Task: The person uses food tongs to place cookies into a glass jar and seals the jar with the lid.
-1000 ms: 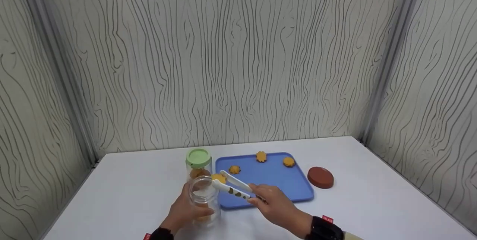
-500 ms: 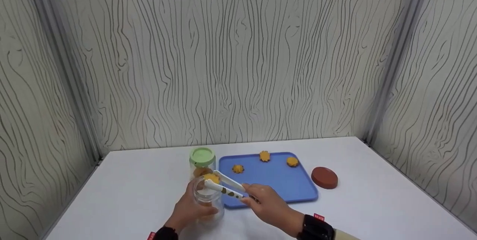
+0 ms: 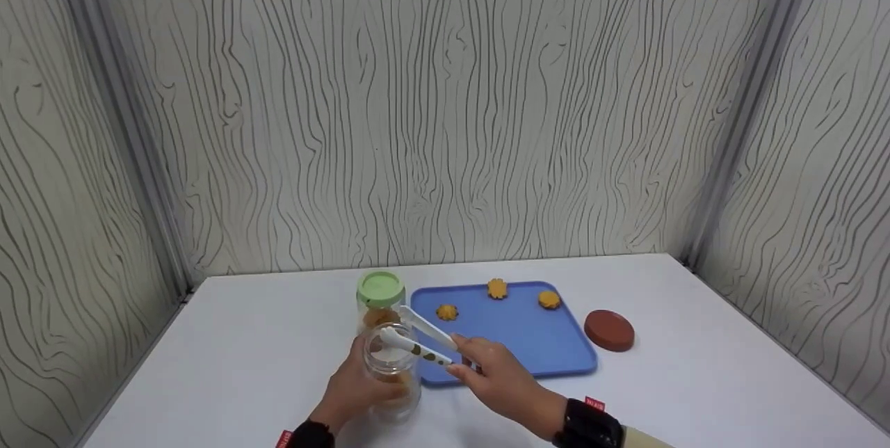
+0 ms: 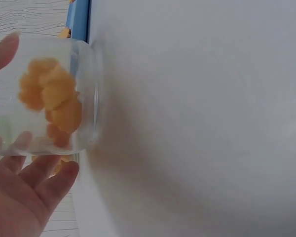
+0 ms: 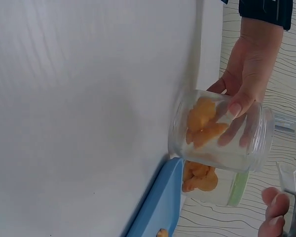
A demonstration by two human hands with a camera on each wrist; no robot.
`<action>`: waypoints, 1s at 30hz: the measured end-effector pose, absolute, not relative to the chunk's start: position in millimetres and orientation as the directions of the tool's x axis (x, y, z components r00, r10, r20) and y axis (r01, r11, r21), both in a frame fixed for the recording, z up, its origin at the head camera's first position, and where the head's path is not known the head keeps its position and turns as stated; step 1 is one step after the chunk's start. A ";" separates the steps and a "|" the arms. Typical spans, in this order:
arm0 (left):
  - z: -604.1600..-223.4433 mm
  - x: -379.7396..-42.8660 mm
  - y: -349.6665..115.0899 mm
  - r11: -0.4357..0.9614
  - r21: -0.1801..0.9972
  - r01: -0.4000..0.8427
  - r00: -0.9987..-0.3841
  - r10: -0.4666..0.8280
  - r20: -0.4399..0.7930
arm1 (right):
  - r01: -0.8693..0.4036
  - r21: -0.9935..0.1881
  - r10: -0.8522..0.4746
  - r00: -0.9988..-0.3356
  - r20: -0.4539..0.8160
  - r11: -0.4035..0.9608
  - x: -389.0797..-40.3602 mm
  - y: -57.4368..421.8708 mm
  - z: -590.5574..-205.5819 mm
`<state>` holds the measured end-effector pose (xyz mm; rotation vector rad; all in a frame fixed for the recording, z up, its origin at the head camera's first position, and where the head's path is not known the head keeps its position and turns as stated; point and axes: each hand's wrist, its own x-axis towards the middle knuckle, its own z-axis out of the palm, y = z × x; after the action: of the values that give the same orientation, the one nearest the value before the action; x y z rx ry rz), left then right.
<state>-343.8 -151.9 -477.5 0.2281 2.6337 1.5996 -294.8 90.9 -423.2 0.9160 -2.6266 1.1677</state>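
Grips open jar (image 3: 393, 364) with left hand (image 3: 353, 387) and parted tongs (image 3: 421, 350) with right hand (image 3: 504, 378), likely at the drop-in step with cookies (image 5: 202, 114) inside the jar, so probably needs to swing tongs over blue tray (image 3: 500, 340) for another cookie (image 3: 447, 312).

In the head view, the bottom of the clear jar with a pale green lid (image 3: 381, 300) is hidden behind the open, clear round jar (image 3: 395, 367). The scalloped orange pieces (image 4: 56, 96) in that open jar blur together in the left wrist view, their number unclear. The same view's left edge crops the left hand (image 3: 353, 387). The right hand (image 3: 502, 377) hides the handle end of the white tongs with brown spots (image 3: 430, 355), and the right wrist view cuts off both at its right edge. The flat blue tray (image 3: 500, 333) runs out of both wrist views. Lettering on the right wrist's red tag (image 3: 594, 403) is unreadably small.
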 end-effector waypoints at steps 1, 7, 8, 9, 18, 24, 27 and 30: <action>-477.2 -343.4 -152.3 0.454 0.885 0.108 -0.987 0.157 0.040 | -0.576 -0.633 -0.478 -0.808 0.345 0.517 -295.0 91.5 -423.6; -476.0 -342.8 -152.7 0.425 0.895 0.136 -0.982 0.177 0.065 | -0.571 -0.632 -0.470 -0.813 0.345 0.523 -296.0 97.1 -426.1; -476.2 -343.0 -152.5 0.418 0.898 0.137 -0.982 0.180 0.066 | -0.571 -0.630 -0.469 -0.813 0.346 0.526 -296.0 98.5 -426.6; -476.6 -343.2 -152.4 0.412 0.901 0.139 -0.981 0.181 0.069 | -0.570 -0.628 -0.466 -0.814 0.345 0.530 -296.0 100.1 -426.9; -481.1 -344.7 -151.5 0.346 0.926 0.153 -0.980 0.177 0.096 | -0.523 -0.627 -0.421 -0.848 0.320 0.577 -296.1 118.4 -433.2; -480.2 -346.6 -151.0 0.349 0.930 0.111 -0.985 0.160 0.058 | -0.534 -0.606 -0.405 -0.845 0.350 0.589 -294.9 131.8 -440.6; -480.8 -347.0 -151.2 0.367 0.921 0.129 -0.984 0.163 0.072 | -0.517 -0.607 -0.391 -0.855 0.340 0.603 -294.4 137.5 -443.8; -481.1 -346.7 -153.2 0.376 0.912 0.162 -0.979 0.174 0.102 | -0.487 -0.614 -0.375 -0.872 0.314 0.621 -294.9 142.0 -446.9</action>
<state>-346.7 -153.2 -481.1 0.3167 2.5972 1.7198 -294.9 142.0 -446.9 0.7202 -2.6865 1.0880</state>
